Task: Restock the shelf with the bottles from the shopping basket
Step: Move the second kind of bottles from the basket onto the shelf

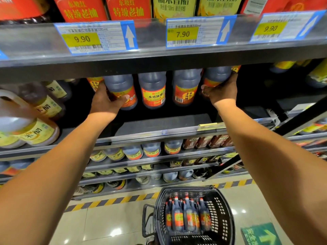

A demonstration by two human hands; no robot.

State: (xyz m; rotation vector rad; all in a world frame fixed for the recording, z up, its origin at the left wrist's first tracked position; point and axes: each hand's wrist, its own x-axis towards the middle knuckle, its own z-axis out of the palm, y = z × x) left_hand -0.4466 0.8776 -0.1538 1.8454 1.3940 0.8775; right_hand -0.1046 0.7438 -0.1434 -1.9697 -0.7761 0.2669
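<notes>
left hand (106,99) grips the leftmost dark bottle (122,91) on the shelf (159,124) | right hand (222,91) grips the rightmost bottle (215,76) of that row (two more stand between) | shopping basket (224,218) on the floor below, bottles inside

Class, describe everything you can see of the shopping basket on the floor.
The basket is black, plastic by its look, with slotted mesh walls and a rounded rim. It stands upright on the pale glossy floor below the shelves, between the person's arms, near the striped floor marking. A black handle shows at its left side. Inside stand several dark bottles with red-and-yellow labels and red caps. Neither hand touches it.
</notes>
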